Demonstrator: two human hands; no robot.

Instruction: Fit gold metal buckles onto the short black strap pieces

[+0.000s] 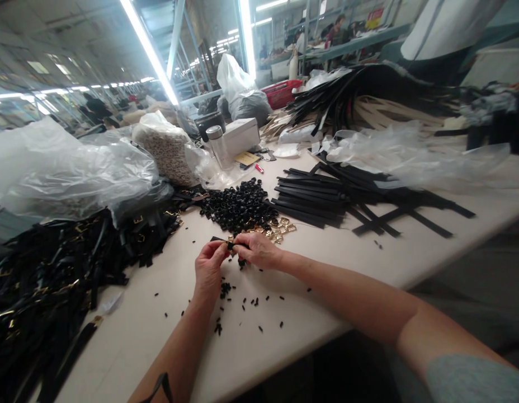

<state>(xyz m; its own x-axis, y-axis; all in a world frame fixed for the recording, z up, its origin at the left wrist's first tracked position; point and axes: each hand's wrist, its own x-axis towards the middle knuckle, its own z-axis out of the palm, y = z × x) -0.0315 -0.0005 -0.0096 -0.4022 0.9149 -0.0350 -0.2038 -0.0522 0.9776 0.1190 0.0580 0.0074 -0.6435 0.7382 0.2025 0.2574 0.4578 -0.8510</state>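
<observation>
Left hand (207,265), right hand (259,250): fingers pinched closed on short flat black strip (230,245), above pale smooth bench (129,324), near gold-coloured metal buckles (283,226). Possible fault: slackened pinch, dropping strip among small black cylindrical bits (225,288).

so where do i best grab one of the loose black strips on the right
Probably pinch a black strip by its near free end, coming from the near side of the table. It lies long and flat, that end fanned out clear of the others, while farther back the strips overlap.
</observation>
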